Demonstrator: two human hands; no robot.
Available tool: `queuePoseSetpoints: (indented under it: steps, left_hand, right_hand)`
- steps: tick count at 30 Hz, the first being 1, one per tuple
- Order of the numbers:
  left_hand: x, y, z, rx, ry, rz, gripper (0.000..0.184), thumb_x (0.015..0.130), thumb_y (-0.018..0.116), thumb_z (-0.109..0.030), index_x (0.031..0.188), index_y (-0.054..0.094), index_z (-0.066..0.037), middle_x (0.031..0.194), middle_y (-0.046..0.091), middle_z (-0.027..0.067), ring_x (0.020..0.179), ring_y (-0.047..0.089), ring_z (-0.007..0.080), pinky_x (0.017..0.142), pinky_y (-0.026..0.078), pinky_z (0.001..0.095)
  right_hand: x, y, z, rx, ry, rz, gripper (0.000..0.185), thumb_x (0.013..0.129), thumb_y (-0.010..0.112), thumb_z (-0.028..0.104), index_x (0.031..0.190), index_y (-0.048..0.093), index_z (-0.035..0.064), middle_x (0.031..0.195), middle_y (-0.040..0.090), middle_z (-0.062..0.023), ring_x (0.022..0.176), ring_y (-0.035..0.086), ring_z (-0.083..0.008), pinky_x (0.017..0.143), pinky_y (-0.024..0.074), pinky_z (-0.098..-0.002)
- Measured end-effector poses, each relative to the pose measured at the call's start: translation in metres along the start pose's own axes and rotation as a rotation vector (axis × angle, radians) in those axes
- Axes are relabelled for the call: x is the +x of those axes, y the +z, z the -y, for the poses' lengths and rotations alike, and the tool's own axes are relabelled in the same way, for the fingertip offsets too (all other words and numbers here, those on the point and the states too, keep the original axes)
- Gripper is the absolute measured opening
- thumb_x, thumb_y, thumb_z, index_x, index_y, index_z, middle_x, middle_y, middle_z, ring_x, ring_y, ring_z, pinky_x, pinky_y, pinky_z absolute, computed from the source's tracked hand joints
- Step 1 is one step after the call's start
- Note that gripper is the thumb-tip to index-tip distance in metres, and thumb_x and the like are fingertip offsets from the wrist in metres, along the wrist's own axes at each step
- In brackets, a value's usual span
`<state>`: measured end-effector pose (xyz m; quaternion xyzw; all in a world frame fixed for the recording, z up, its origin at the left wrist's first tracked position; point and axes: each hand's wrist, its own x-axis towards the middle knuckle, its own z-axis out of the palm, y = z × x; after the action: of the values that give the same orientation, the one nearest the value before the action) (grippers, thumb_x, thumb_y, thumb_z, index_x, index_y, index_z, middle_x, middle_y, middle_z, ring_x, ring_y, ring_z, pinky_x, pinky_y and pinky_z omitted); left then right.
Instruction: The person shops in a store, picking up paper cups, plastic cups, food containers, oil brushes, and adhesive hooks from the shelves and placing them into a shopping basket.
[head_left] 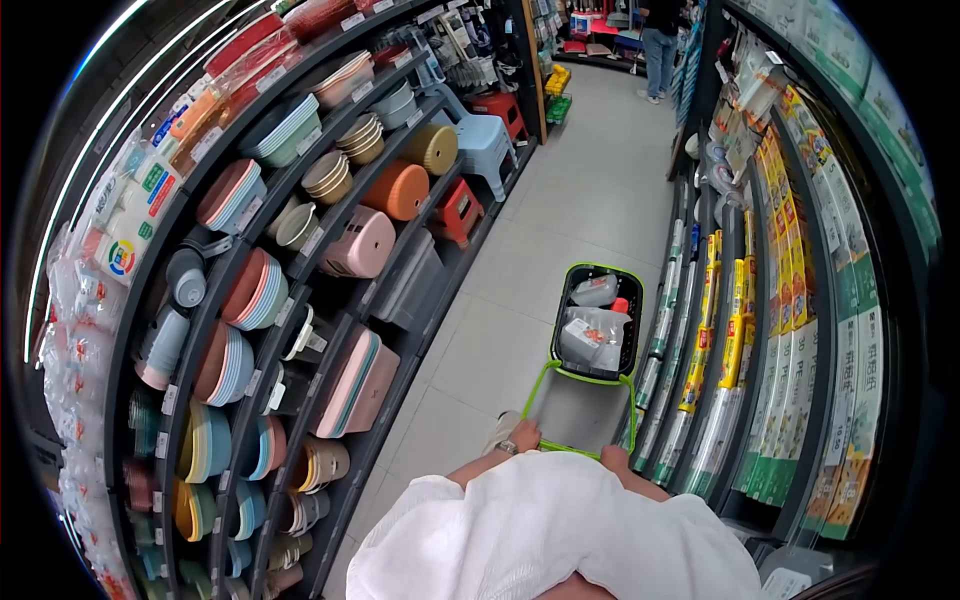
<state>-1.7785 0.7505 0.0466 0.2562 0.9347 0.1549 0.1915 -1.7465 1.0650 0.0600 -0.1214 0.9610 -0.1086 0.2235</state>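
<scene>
A black shopping basket [641, 340] with a bright green rim stands on the aisle floor ahead of me. Clear-wrapped packages [590, 338] and a small red item [620, 305] lie inside it. Its long green handle [541, 391] is pulled out towards my body. My left hand [525, 435], with a watch at the wrist, is closed on the near end of the handle at the left. At the right of the same bar, my right hand [614, 458] is closed too. My white top partly covers both forearms.
Shelves on the left hold stacked plastic basins [250, 290], stools [484, 140] and storage boxes [358, 385]. Close on the right, a shelf carries long boxed rolls [735, 310]. A person in jeans [660, 62] stands at the aisle's far end.
</scene>
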Motion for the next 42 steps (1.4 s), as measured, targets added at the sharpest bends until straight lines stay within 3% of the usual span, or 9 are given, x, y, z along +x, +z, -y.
queuePoseSetpoints:
  steps: [5,7,17,23,25,29,31,35,42]
  left_hand:
    - [0.037,0.036,0.027,0.138,-0.063,0.046,0.027,0.090,0.054,-0.027,0.099,0.072,-0.010,0.126,0.056,0.0216,0.127,0.048,0.0416,0.088,0.039,0.0787]
    - [0.060,0.036,0.040,-0.120,-0.109,0.430,0.030,0.093,0.050,-0.030,0.108,0.069,-0.012,0.132,0.052,0.0242,0.132,0.044,0.0427,0.094,0.038,0.0775]
    - [0.183,-0.070,0.095,-0.039,0.132,0.452,0.029,0.092,0.055,-0.029,0.115,0.066,-0.015,0.127,0.054,0.0224,0.127,0.047,0.0422,0.094,0.042,0.0708]
    - [0.234,-0.162,0.164,0.017,0.046,0.271,0.034,0.084,0.063,-0.021,0.113,0.064,-0.005,0.129,0.051,0.0263,0.131,0.042,0.0471,0.100,0.037,0.0667]
    - [0.242,-0.185,0.184,0.084,-0.041,-0.114,0.026,0.078,0.064,-0.006,0.104,0.066,-0.002,0.132,0.047,0.0328,0.129,0.044,0.0506,0.103,0.041,0.0573]
    - [0.269,-0.227,0.233,0.053,-0.127,-0.035,0.036,0.076,0.064,-0.005,0.112,0.062,0.001,0.139,0.043,0.0330,0.133,0.037,0.0548,0.104,0.038,0.0601]
    - [0.278,-0.238,0.254,-0.018,-0.154,-0.142,0.031,0.078,0.062,-0.003,0.109,0.062,0.001,0.142,0.040,0.0338,0.133,0.037,0.0539,0.104,0.040,0.0568]
    - [0.292,-0.262,0.280,-0.082,-0.167,-0.077,0.023,0.077,0.061,0.000,0.101,0.061,0.001,0.144,0.040,0.0336,0.111,0.056,0.0471,0.090,0.051,0.0520]
    - [0.327,-0.274,0.287,-0.177,-0.150,-0.038,0.025,0.075,0.061,0.003,0.099,0.062,-0.003,0.145,0.038,0.0335,0.096,0.062,0.0443,0.085,0.053,0.0501]
  right_hand:
    - [0.020,0.000,-0.013,0.009,0.008,-0.070,0.015,0.075,0.063,0.016,0.075,0.073,0.0039,0.073,0.069,-0.0194,0.068,0.069,-0.0353,0.059,0.0542,-0.0490]
    - [0.029,-0.006,-0.016,0.010,0.066,0.021,0.015,0.074,0.063,0.015,0.075,0.073,0.0032,0.075,0.070,-0.0187,0.070,0.070,-0.0352,0.060,0.0547,-0.0486]
    - [0.146,-0.085,-0.033,-0.070,0.186,0.078,0.014,0.072,0.067,0.017,0.075,0.074,0.0052,0.078,0.071,-0.0178,0.076,0.071,-0.0351,0.068,0.0570,-0.0466]
    - [0.255,-0.130,-0.003,0.002,0.231,0.090,0.018,0.073,0.067,0.019,0.083,0.074,0.0054,0.084,0.072,-0.0180,0.082,0.071,-0.0362,0.072,0.0567,-0.0475]
    - [0.287,-0.142,0.012,0.124,0.244,0.099,0.022,0.075,0.067,0.022,0.088,0.074,0.0058,0.088,0.072,-0.0177,0.084,0.070,-0.0376,0.073,0.0564,-0.0484]
    - [0.345,-0.167,0.043,0.256,0.327,0.209,0.024,0.076,0.067,0.025,0.091,0.073,0.0059,0.090,0.072,-0.0186,0.086,0.069,-0.0393,0.075,0.0558,-0.0499]
    - [0.364,-0.171,0.050,0.264,0.194,0.119,0.026,0.076,0.068,0.026,0.092,0.072,0.0056,0.090,0.071,-0.0196,0.086,0.069,-0.0403,0.076,0.0552,-0.0509]
    - [0.390,-0.179,0.059,0.334,0.196,0.073,0.026,0.074,0.069,0.024,0.092,0.072,0.0046,0.090,0.071,-0.0202,0.087,0.068,-0.0407,0.077,0.0548,-0.0512]
    - [0.425,-0.223,0.054,0.351,0.074,0.101,0.027,0.070,0.072,0.022,0.091,0.073,0.0059,0.089,0.071,-0.0204,0.087,0.068,-0.0403,0.077,0.0537,-0.0507]
